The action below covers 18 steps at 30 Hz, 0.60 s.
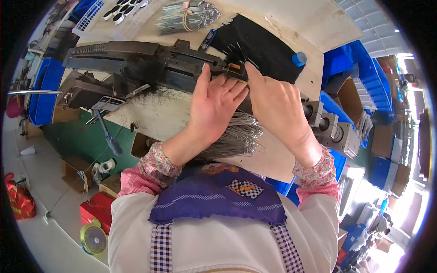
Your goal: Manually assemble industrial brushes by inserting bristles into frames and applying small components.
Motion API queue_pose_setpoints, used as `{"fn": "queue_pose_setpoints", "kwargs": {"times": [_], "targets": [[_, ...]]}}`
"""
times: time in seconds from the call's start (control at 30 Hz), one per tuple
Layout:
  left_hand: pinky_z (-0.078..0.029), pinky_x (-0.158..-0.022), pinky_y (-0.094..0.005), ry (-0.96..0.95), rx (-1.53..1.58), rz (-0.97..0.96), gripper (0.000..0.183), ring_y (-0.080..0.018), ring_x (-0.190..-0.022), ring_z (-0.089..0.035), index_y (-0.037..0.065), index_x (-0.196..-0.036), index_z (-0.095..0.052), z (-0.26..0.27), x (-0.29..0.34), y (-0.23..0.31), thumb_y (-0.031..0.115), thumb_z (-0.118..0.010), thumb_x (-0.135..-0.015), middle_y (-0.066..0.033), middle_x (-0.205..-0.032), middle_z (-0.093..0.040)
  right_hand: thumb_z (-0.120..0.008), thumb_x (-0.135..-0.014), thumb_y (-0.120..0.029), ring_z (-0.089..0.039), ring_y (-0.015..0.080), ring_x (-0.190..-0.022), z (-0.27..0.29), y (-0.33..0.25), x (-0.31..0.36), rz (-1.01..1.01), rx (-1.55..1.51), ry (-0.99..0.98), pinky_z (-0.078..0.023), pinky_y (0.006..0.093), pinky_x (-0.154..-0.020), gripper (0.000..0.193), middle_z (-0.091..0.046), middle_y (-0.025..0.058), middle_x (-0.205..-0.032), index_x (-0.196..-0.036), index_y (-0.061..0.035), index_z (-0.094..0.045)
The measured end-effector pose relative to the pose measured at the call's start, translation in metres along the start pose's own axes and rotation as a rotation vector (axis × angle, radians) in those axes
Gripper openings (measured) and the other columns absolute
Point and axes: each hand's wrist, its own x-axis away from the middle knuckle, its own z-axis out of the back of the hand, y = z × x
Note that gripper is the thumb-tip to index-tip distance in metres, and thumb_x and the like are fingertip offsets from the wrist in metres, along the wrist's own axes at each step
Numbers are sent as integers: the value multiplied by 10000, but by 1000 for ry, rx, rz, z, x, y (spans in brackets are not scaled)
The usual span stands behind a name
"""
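A long, dark metal machine [136,57] lies across the pale workbench, with fine black bristles scattered about it. At its right end is a block with a small orange-brown piece [235,66]. Beneath this block my left hand [211,107] is held palm up, thumb raised and fingers stretched out, with nothing visible on the palm. From the right, my right hand [277,98] reaches the same block, its fingers curled in and its index fingertip at the block's edge. Whatever those fingers hold is hidden. Close below both hands lies a bundle of looped metal wires [239,136].
Behind the block lies a black cloth [273,43] with a blue round cap [299,59] and a blue-handled tool [208,40]. Another tied wire bundle [189,17] rests at the back. Metal cylinders [334,129] stand right of my forearm. Blue bins [364,75] line the right side.
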Motion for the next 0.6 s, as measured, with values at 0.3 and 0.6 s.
{"fn": "queue_pose_setpoints", "kwargs": {"times": [0.3,0.6], "targets": [[-307,-1093,-373,98,-195,-9,468,-229,-1139,-521,-14,-1134,-512,-15,-5,4,412,-406,-972,-87,-1096,-580,-552,-753,13,-623,349,-595,3,1,1,21,27,-68,-487,407,-505,307,-605,174,-655,-1055,34,-501],[-316,-1019,-276,211,-109,28,180,-117,-1060,-515,75,-1060,-579,21,-8,-56,193,-577,-923,-7,-1054,-588,-611,-834,-73,-633,370,-740,-3,4,124,-374,-418,-325,-479,430,-617,183,-641,176,-797,-994,-44,-527]]}}
